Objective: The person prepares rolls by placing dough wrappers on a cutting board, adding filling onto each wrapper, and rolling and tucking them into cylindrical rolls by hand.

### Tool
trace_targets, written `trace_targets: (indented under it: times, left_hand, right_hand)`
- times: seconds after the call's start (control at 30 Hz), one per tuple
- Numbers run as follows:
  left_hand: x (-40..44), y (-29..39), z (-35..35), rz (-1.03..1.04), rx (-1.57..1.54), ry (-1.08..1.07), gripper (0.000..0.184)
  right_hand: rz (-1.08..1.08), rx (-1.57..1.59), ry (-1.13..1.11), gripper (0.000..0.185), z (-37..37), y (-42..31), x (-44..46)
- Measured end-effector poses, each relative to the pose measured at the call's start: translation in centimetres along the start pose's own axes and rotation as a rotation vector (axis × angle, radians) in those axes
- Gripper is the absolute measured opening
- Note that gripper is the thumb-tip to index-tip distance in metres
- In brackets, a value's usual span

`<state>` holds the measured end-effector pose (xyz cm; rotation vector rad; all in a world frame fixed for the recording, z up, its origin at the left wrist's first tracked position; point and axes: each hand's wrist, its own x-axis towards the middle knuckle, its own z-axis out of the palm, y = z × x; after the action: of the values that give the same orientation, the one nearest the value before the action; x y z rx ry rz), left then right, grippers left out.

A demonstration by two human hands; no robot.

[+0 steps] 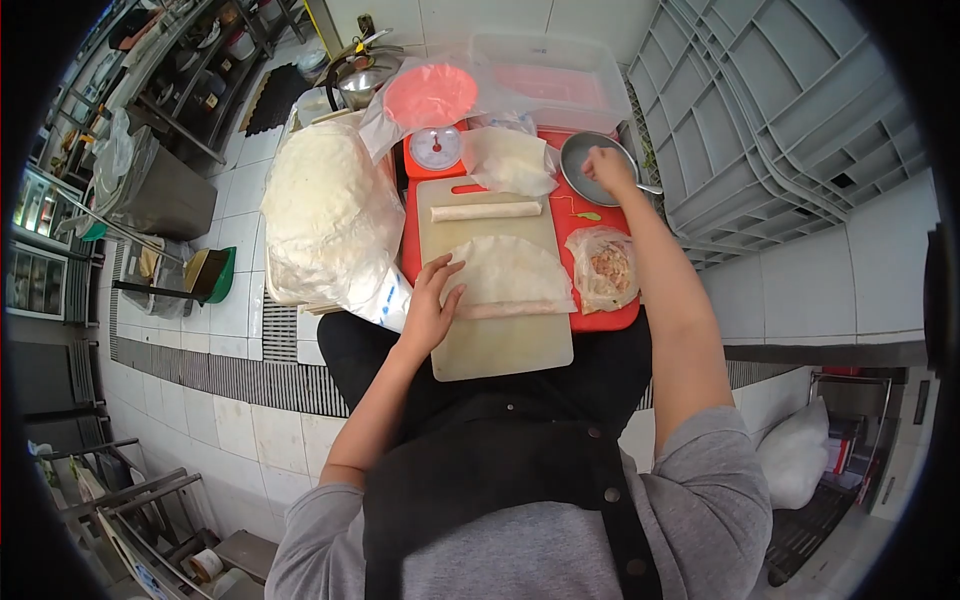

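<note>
Well, left hand point(432, 305): near mid-frame, I see its fingers spread apart, fingertips at the left edge of the wrapper sheet.
Wrapper sheet point(505, 265): 1 pale piece at mid-frame, flat on the cutting board point(500, 350), rounded at the top, with 1 rolled strip point(520, 310) along its lower edge.
Finished roll point(487, 211): lying crosswise on the board, just above that sheet.
Right hand point(610, 170): upper right, over the grey bowl point(577, 160), fingers curled; I cannot tell whether they grip anything.
Filling bag point(603, 270): right of the board, on the red tabletop point(610, 319).
Kitchen scale point(436, 148): upper centre, dial facing up toward my camera.
</note>
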<state>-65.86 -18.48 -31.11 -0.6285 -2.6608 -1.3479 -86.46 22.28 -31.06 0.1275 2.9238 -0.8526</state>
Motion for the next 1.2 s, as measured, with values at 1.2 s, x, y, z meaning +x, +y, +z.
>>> trace_targets:
  times: [1.2]
  left_hand:
    - [0.5,-1.2,1.4,0.075,0.144,-0.095,0.039]
  right_hand:
    - [-0.702,-0.126,-0.135,0.057,14.0,-13.2,-19.3]
